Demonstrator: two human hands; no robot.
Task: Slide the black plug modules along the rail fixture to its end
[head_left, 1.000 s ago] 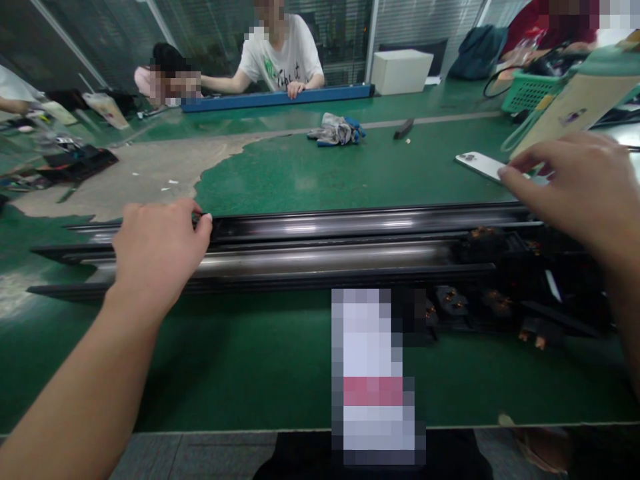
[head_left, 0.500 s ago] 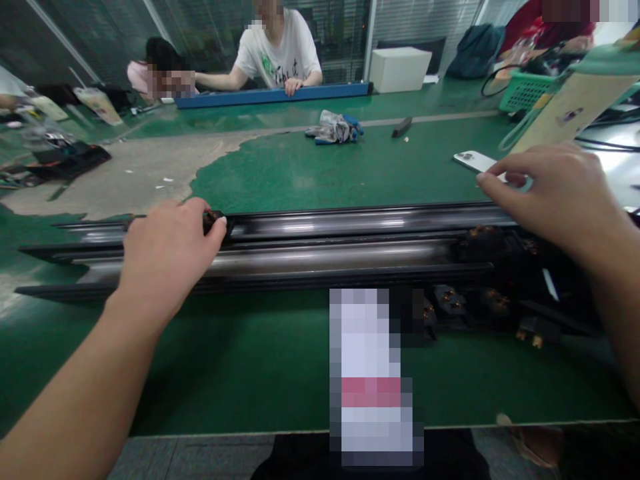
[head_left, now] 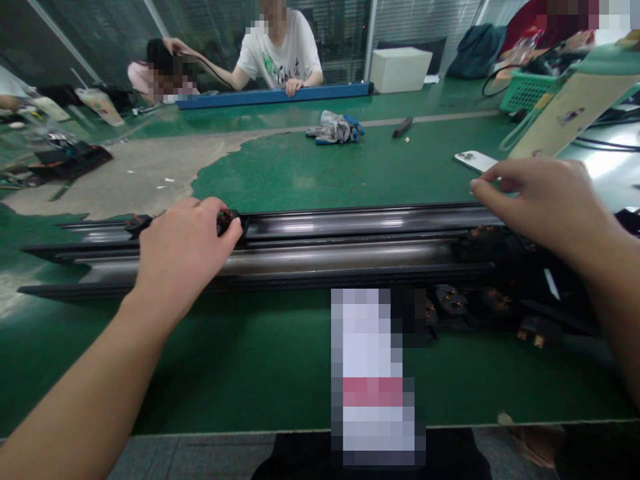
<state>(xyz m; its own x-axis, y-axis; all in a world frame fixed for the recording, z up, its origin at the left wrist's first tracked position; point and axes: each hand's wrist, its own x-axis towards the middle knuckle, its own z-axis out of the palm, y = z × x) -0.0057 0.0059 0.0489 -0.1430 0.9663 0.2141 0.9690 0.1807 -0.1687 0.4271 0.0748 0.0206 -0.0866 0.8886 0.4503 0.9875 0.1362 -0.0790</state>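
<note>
From the head view, the left hand (head_left: 183,233) grips a black socket module (head_left: 230,216) in the far metal channel (head_left: 320,223); the right hand (head_left: 555,200) hovers, loosely curled, nothing visible in it. Uneven pressure could tilt that module and jam it, I reckon, and with no right-hand brace the channel could skid. Containers now: the channel also carries a second module (head_left: 137,225) farther left; the green basket (head_left: 524,95) holds dark, cable-like items (head_left: 550,65).

Left hand (head_left: 183,237) palm-down in a pinch, right hand (head_left: 547,203) loosely curled
</note>
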